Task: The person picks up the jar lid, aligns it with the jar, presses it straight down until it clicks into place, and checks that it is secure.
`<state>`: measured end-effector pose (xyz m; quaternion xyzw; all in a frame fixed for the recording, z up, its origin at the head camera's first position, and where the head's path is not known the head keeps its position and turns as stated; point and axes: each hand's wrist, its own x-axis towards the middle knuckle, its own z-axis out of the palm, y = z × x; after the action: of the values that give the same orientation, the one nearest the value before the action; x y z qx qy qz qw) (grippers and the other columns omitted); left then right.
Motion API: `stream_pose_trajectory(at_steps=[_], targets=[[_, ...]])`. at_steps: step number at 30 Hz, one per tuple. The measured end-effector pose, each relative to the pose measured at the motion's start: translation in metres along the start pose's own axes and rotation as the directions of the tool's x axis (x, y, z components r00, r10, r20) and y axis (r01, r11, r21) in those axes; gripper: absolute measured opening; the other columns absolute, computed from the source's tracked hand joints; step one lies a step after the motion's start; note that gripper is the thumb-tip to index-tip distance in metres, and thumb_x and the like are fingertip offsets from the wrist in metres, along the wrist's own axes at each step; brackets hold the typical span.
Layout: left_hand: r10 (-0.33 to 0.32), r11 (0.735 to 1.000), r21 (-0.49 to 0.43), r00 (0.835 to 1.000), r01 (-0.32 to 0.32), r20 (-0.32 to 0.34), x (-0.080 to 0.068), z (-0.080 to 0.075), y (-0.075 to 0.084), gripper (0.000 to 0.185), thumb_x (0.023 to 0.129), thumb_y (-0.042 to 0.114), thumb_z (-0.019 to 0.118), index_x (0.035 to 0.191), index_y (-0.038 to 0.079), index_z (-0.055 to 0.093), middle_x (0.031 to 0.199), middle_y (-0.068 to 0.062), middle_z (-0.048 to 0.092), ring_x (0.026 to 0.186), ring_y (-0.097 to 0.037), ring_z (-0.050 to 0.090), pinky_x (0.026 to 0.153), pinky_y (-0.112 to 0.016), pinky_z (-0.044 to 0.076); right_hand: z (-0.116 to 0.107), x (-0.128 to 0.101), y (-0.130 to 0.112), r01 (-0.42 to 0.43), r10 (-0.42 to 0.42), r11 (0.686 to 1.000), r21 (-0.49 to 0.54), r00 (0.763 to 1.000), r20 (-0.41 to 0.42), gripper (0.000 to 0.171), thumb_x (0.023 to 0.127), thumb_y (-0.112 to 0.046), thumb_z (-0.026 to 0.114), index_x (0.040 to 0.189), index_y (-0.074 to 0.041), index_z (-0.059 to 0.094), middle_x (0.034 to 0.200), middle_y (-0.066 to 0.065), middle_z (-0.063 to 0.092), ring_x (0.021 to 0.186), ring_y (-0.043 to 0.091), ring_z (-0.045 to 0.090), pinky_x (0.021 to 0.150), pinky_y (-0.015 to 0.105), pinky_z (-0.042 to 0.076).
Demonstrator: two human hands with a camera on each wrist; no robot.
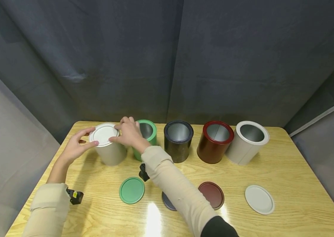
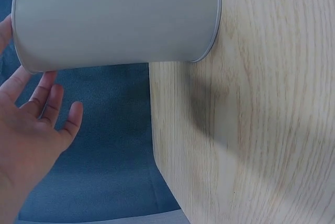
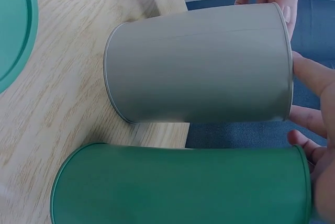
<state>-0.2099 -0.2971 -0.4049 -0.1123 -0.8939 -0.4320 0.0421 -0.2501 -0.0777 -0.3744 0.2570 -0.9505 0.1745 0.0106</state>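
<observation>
A light grey can [image 1: 112, 154] with a white lid [image 1: 104, 134] in its top stands upright at the table's back left. From the left side, my left hand [image 1: 76, 144] touches the lid's edge with thumb and index finger spread. My right hand [image 1: 129, 133] meets the opposite edge, its thumb and index fingertips right at the rim. Below the can's rim, in the left wrist view, the left hand's other fingers [image 2: 55, 103] extend loosely. The right wrist view has both hands' fingertips around the top end of the can [image 3: 199, 62], beside the green can [image 3: 183, 182].
Right of the grey can stand uncovered cans: green [image 1: 153, 138], black [image 1: 177, 149], dark red [image 1: 212, 151] and white [image 1: 244, 151]. In front lie a green lid [image 1: 132, 190], a dark lid [image 1: 168, 202] partly under my right sleeve, a dark red lid [image 1: 212, 195] and another white lid [image 1: 259, 199].
</observation>
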Motion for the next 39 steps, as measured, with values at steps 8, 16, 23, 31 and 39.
stream_pose_trajectory(at_steps=[8,16,23,31,39], targets=[[0.001,1.000,0.021,1.000,-0.002,0.003,0.0002,-0.0015,0.0019,0.055,0.083,0.019,0.066,0.131,0.000,0.045,0.127,-0.019,0.043,0.106,-0.026,0.037,0.078,-0.042,0.033,0.0011,-0.0007,0.0005,-0.011,0.011,1.000,0.010,1.000,-0.015,0.056,0.076,-0.057,0.063,0.122,-0.024,0.060,0.113,-0.001,0.048,0.102,0.014,0.037,0.082,0.030,0.030],[-0.011,0.999,0.040,1.000,0.011,0.002,0.0026,-0.0025,-0.0003,0.055,0.081,0.011,0.067,0.130,-0.003,0.045,0.126,-0.023,0.043,0.108,-0.032,0.037,0.078,-0.048,0.032,0.0022,0.0002,0.0008,-0.021,0.021,1.000,-0.010,1.000,-0.021,0.056,0.074,-0.059,0.063,0.120,-0.027,0.061,0.109,-0.003,0.049,0.100,0.013,0.036,0.080,0.029,0.030],[-0.020,0.999,0.048,1.000,0.020,0.000,-0.0024,-0.0040,0.0044,0.055,0.083,0.020,0.067,0.130,0.001,0.046,0.128,-0.020,0.041,0.112,-0.034,0.037,0.079,-0.045,0.033,0.0015,-0.0012,-0.0013,-0.009,0.008,1.000,-0.009,0.999,-0.034,0.057,0.074,-0.058,0.064,0.120,-0.026,0.062,0.110,-0.003,0.047,0.101,0.014,0.035,0.080,0.030,0.029],[-0.001,0.999,0.054,0.997,0.005,-0.074,-0.0060,-0.0051,0.0036,0.048,0.081,0.016,0.069,0.122,-0.003,0.054,0.125,-0.020,0.042,0.111,-0.035,0.039,0.076,-0.041,0.034,0.0011,-0.0011,-0.0040,-0.027,0.026,0.999,-0.026,0.999,-0.041,0.056,0.073,-0.059,0.064,0.118,-0.026,0.063,0.108,-0.004,0.048,0.100,0.013,0.035,0.080,0.030,0.028],[-0.020,0.999,0.043,0.996,0.023,-0.088,-0.0070,-0.0038,0.0041,0.046,0.081,0.016,0.069,0.120,-0.004,0.055,0.121,-0.020,0.044,0.108,-0.034,0.040,0.074,-0.039,0.034,0.0022,-0.0019,-0.0036,-0.038,0.038,0.999,-0.018,0.999,-0.036,0.054,0.073,-0.059,0.065,0.117,-0.027,0.063,0.103,-0.005,0.048,0.097,0.012,0.035,0.080,0.030,0.028]])
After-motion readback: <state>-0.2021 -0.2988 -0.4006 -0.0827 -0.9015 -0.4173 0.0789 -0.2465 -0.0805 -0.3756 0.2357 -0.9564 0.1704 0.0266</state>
